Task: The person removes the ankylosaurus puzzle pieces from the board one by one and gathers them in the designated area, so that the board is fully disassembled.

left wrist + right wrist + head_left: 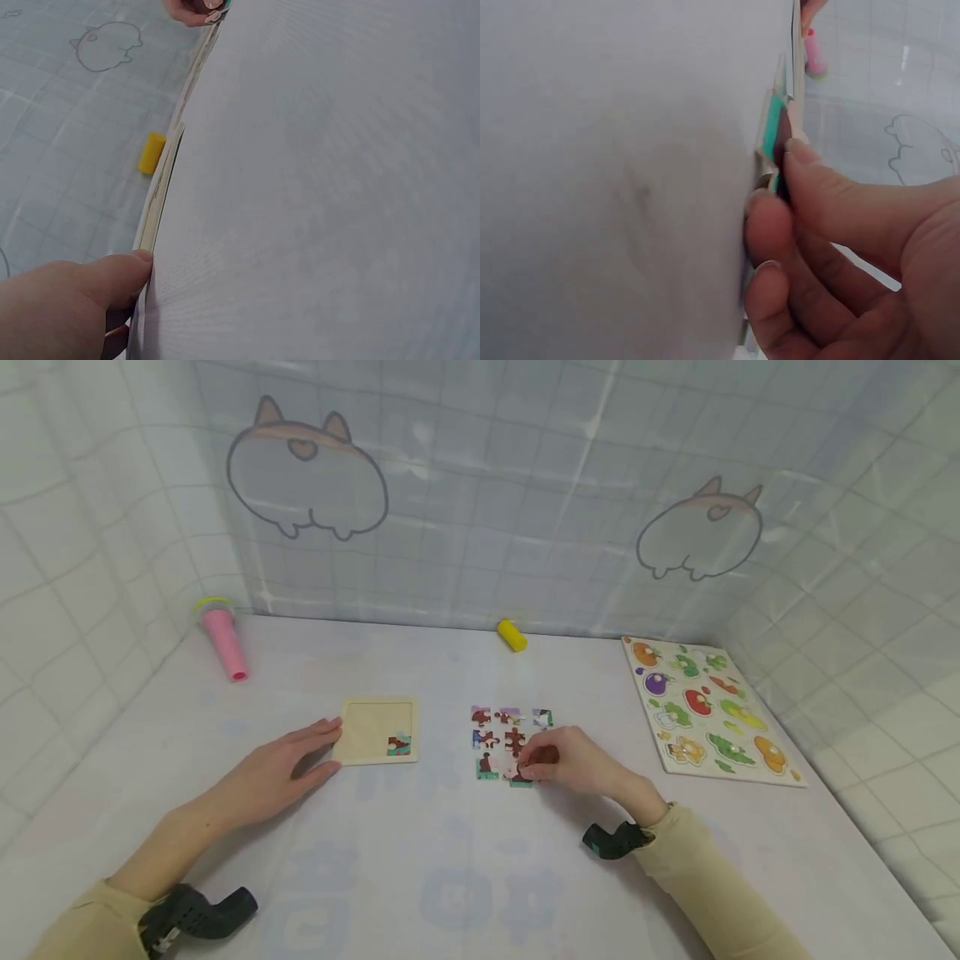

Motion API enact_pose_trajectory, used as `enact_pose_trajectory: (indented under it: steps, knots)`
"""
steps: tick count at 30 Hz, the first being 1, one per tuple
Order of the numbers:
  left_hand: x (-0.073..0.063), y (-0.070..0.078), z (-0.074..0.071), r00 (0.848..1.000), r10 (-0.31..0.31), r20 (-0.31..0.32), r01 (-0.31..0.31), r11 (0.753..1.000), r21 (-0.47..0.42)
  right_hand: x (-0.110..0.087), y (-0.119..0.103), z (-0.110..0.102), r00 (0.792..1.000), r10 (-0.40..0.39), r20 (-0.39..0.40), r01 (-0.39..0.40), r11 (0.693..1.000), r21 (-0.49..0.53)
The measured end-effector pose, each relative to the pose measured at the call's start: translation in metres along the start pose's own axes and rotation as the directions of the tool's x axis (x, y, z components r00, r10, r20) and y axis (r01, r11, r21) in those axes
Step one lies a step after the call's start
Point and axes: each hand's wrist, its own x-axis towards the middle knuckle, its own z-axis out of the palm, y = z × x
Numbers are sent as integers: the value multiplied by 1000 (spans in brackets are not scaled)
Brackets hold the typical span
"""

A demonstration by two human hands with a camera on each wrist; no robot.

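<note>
A small square wooden puzzle tray [372,722] lies left of centre, with one puzzle piece [399,744] in its near right corner. My left hand [288,768] touches the tray's left edge with its fingertips, fingers extended; the left wrist view shows the thumb [135,274] at that edge. To the right, several loose puzzle pieces [486,740] are laid out in rough rows. My right hand [577,760] pinches a brown and green puzzle piece [775,127] between thumb and fingers, at the near right of these rows. The hand partly covers the pieces beside it.
A yellow cylinder [512,636] lies at the table's back edge. At the back left is a pink toy microphone [227,643]. A vegetable-picture puzzle board [678,739] lies at the right. Curtain-like walls [480,510] with a tile pattern surround the table.
</note>
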Motion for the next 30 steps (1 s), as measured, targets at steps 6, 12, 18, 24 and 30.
enact_pose_trajectory:
  steps: [6,12,18,24,30]
  knots:
    - [-1,1,0,1000,-2,1,2,1000,-2,-2,-2,0,1000,-12,-10,11,999,-32]
    - [-2,1,-1,1000,-6,-6,6,1000,-8,0,-1,0,999,-24,-29,23,999,-44]
    - [-1,1,-2,1000,-1,-5,1,1000,-7,1,0,2,999,-17,-42,16,999,-33]
    - [-1,-1,-1,1000,-2,1,2,1000,-4,1,1,4,998,-10,-56,7,999,-38]
    - [-1,0,0,1000,-2,4,2,1000,-1,0,1,4,999,-2,-49,0,999,-40]
